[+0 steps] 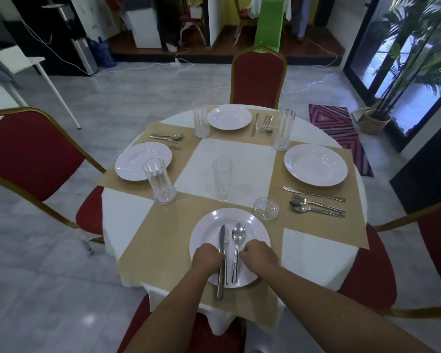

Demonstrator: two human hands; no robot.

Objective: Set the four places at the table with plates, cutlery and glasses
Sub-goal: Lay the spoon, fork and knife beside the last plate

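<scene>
A white plate [206, 225] lies at the near place with a knife [222, 240], a fork under it and a spoon [238, 235] on top. My left hand [208, 257] is closed on the knife and fork handles. My right hand [258, 254] is closed at the spoon's handle. Three more plates lie at the left [138, 161], far [229, 117] and right [315, 164] places, each with cutlery beside it. Tall glasses stand at the left [159, 180], far [201, 122] and right [284, 129] places; another glass [222, 178] stands at the table's middle.
A small glass coaster [266, 208] sits right of the near plate. Red chairs stand at the left [31, 154], far [258, 75] and right [438, 240] of the round table [229, 161]. A rug [339, 131] and a potted plant [374, 121] are at the right.
</scene>
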